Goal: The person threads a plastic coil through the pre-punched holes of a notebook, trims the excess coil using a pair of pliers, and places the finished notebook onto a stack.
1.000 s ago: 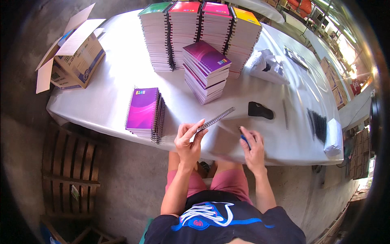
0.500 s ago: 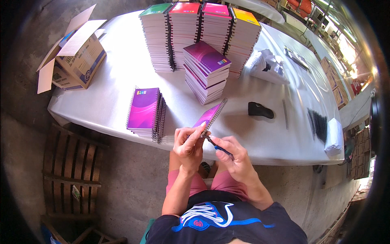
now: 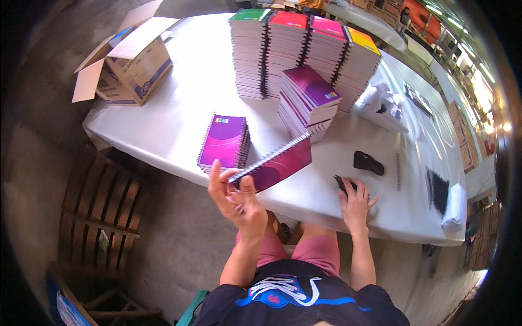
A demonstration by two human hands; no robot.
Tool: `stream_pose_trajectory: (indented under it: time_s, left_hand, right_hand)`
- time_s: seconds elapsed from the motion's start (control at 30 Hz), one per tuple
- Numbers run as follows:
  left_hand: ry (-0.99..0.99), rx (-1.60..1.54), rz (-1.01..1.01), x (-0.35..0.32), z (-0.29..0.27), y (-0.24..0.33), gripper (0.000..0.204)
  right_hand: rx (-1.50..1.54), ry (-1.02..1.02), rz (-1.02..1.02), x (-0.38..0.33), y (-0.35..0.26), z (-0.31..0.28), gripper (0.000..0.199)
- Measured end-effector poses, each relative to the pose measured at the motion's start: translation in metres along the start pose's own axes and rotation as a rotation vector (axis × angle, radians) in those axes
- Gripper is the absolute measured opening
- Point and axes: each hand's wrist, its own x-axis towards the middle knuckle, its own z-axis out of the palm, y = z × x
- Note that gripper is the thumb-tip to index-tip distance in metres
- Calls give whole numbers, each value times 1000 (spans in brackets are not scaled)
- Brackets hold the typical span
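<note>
My left hand (image 3: 235, 196) grips a purple spiral-bound notebook (image 3: 278, 163) by its wire edge and holds it tilted above the table's near edge. Just left of it lies a low pile of purple notebooks (image 3: 224, 142). My right hand (image 3: 356, 202) rests on the white table (image 3: 179, 103) with its fingers on a small dark tool (image 3: 345, 185). A taller pile of purple notebooks (image 3: 309, 101) stands behind the held one.
Several tall stacks of notebooks with green, red, pink and yellow covers (image 3: 302, 49) stand at the back. An open cardboard box (image 3: 129, 58) sits at the table's left end. A black block (image 3: 368, 162), black wire spirals (image 3: 437, 189) and white wrapping (image 3: 383, 104) lie right. A wooden pallet (image 3: 100, 206) leans below.
My right hand left the notebook and dropped to the table with the dark tool. My left hand has lifted the notebook, which now shows its purple cover.
</note>
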Motion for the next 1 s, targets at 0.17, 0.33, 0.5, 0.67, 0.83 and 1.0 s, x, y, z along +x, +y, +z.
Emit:
stream_pose_trajectory:
  time_s: [0.17, 0.33, 0.5, 0.67, 0.83, 1.0]
  left_hand:
    - [209, -364, -177, 30, -12, 18, 47]
    - [173, -237, -150, 60, -19, 22, 38]
    - [-12, 364, -83, 81, -50, -4, 29]
    - [-32, 878, 98, 79, -68, -51, 25]
    - [155, 387, 105, 68, -61, -89, 37]
    - [178, 313, 78, 69, -54, -107, 44]
  right_hand:
    - [778, 97, -313, 43, -71, -31, 56]
    - [1465, -106, -538, 89, -198, -92, 64]
    - [1371, -134, -513, 149, -237, -51, 39]
    - [1002, 30, -654, 164, -248, -1, 28]
    - [1183, -29, -527, 158, -252, 31, 28]
    - [1336, -144, -285, 153, -261, 33, 32]
